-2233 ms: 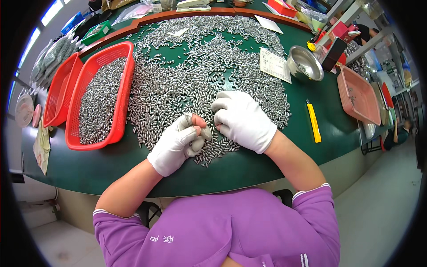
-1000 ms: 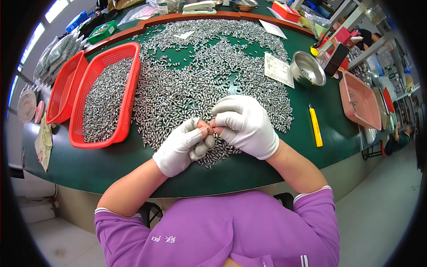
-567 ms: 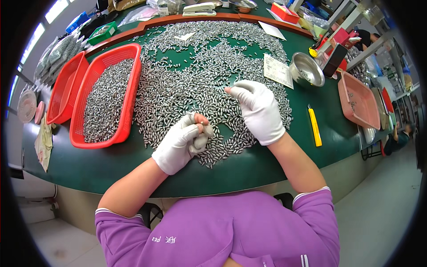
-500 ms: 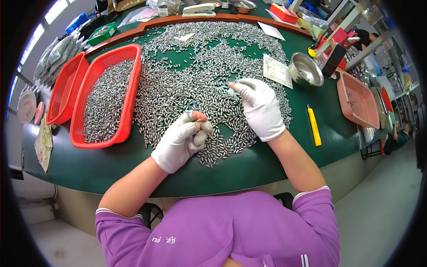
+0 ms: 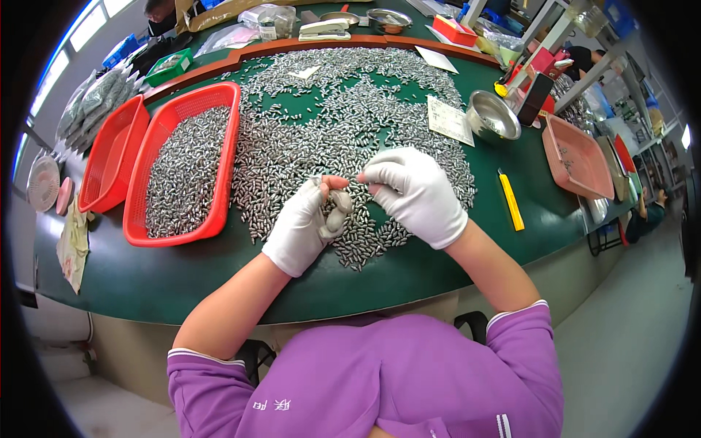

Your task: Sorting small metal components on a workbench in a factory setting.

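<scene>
A wide heap of small silver metal pieces (image 5: 343, 124) covers the green table (image 5: 182, 277). My left hand (image 5: 303, 226), in a white glove, is curled shut around a handful of these pieces just above the near edge of the heap. My right hand (image 5: 416, 193), also gloved, pinches one small metal piece between thumb and forefinger and holds it right at the fingertips of my left hand. Both hands hover over the heap, nearly touching each other.
A red basket (image 5: 186, 168) full of the same pieces stands to the left, an empty red basket (image 5: 109, 164) beside it. A steel bowl (image 5: 493, 117), a paper slip (image 5: 449, 120), a yellow knife (image 5: 511, 210) and a pink tray (image 5: 577, 157) lie to the right.
My right hand reached out over the heap to the far right, then came back to my left hand with a piece. The left hand stayed curled in place.
</scene>
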The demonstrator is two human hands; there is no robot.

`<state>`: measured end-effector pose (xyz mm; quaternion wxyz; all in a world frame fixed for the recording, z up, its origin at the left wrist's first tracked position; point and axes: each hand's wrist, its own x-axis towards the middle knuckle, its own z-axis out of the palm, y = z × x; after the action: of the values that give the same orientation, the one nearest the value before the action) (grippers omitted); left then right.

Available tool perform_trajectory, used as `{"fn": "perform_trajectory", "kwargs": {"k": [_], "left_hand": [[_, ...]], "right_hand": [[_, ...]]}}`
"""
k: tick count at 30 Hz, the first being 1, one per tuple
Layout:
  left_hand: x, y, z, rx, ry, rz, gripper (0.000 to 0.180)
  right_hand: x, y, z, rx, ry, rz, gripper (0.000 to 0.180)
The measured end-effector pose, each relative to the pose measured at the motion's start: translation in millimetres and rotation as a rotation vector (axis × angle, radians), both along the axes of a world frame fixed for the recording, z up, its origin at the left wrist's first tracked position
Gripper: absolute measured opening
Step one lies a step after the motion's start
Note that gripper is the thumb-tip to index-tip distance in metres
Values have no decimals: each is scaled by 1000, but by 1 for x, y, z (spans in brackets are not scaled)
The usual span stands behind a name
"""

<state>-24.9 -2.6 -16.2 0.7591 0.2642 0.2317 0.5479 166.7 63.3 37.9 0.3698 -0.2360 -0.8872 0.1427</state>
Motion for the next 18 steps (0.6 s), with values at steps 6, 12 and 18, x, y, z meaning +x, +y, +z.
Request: {"fn": "perform_trajectory", "kwargs": {"k": [6,12,18], "left_hand": [[4,-2,8,-60,20,21,31],[3,1,2,-38,-85,-45,31],[3,1,-2,-68,-52,-95,32]], "right_hand": [[-10,-8,-1,155,27,125,24],[-11,1,-14,130,77,145,21],[-12,-1,3,305,-126,188,13]]}}
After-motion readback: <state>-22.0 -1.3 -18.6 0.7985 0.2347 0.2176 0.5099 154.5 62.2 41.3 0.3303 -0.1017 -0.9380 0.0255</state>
